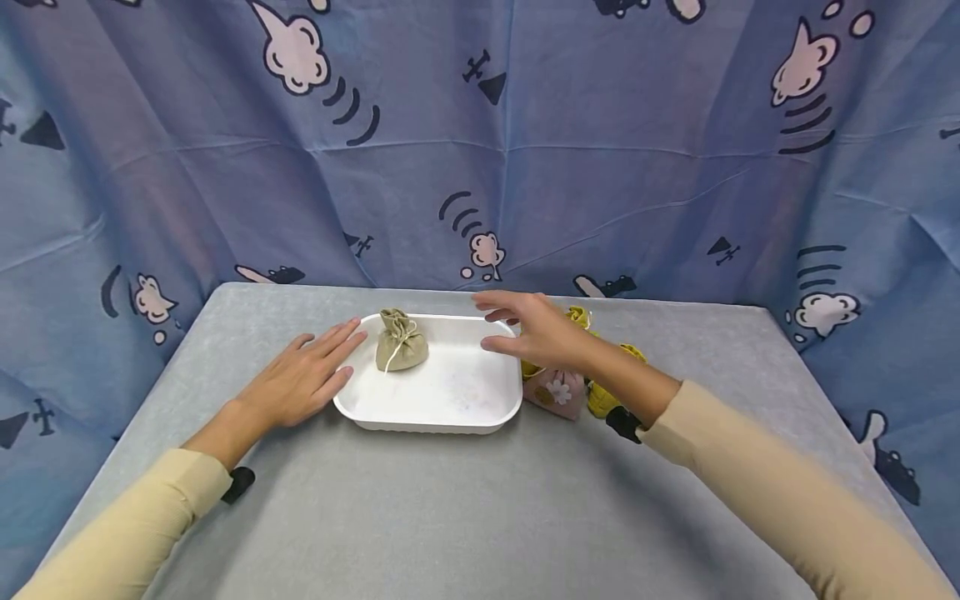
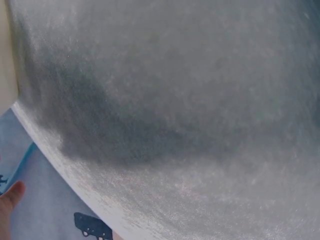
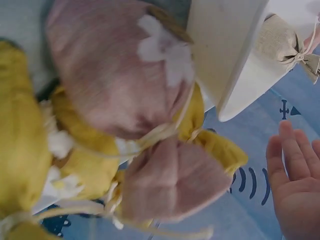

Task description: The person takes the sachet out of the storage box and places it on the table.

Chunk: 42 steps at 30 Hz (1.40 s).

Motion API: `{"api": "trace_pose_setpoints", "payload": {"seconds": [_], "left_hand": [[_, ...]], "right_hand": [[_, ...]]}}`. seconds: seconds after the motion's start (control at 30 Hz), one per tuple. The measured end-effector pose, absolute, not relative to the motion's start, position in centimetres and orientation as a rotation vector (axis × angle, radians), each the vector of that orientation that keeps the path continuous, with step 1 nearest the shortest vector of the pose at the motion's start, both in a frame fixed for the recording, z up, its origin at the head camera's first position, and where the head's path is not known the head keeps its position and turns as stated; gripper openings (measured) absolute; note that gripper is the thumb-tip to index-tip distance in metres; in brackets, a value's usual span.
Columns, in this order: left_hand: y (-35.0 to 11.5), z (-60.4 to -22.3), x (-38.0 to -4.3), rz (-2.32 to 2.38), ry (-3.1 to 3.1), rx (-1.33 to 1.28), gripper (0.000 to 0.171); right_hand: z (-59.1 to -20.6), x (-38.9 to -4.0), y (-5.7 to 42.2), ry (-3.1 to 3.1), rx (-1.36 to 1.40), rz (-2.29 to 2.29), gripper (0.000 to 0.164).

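A white tray (image 1: 457,387) holds one beige drawstring pouch (image 1: 402,348) near its back left corner. Flat and with fingers extended, my left hand (image 1: 300,385) rests along the tray's left rim. My right hand (image 1: 546,335) is over the tray's right rim, fingers spread forward and thumb apart, holding nothing. Beneath and beside that forearm sit a pink pouch (image 1: 555,395) with a white flower and several yellow pouches (image 1: 602,402), partly hidden by the arm. The right wrist view shows the pink pouch (image 3: 120,70) up close, tied with a pale cord.
A grey cloth-covered table (image 1: 450,517) lies under everything. Behind it hangs a blue patterned curtain (image 1: 600,192). In the left wrist view, mostly the tabletop (image 2: 200,75) shows, with a fingertip (image 2: 15,195) at the lower left.
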State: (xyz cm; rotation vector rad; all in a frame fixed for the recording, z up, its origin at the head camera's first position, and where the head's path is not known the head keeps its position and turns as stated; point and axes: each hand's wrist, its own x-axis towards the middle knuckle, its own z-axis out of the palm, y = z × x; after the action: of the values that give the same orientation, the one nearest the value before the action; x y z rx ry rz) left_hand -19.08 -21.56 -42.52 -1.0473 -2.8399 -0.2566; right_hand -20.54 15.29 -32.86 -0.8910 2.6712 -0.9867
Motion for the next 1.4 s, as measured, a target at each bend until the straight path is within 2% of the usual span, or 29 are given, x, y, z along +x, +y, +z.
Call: {"api": "trace_pose_setpoints", "payload": {"seconds": [0.77, 1.4], "left_hand": [[-21.6, -42.5, -19.3, -0.240, -2.854, -1.044, 0.056], [-21.7, -42.4, -19.2, -0.253, -2.867, -1.042, 0.055]], "right_hand": [[-33.9, -22.6, 8.7, 2.536, -0.942, -1.040, 0.063], [-34.6, -23.6, 4.7, 2.560, -1.017, -0.899, 0.065]]}}
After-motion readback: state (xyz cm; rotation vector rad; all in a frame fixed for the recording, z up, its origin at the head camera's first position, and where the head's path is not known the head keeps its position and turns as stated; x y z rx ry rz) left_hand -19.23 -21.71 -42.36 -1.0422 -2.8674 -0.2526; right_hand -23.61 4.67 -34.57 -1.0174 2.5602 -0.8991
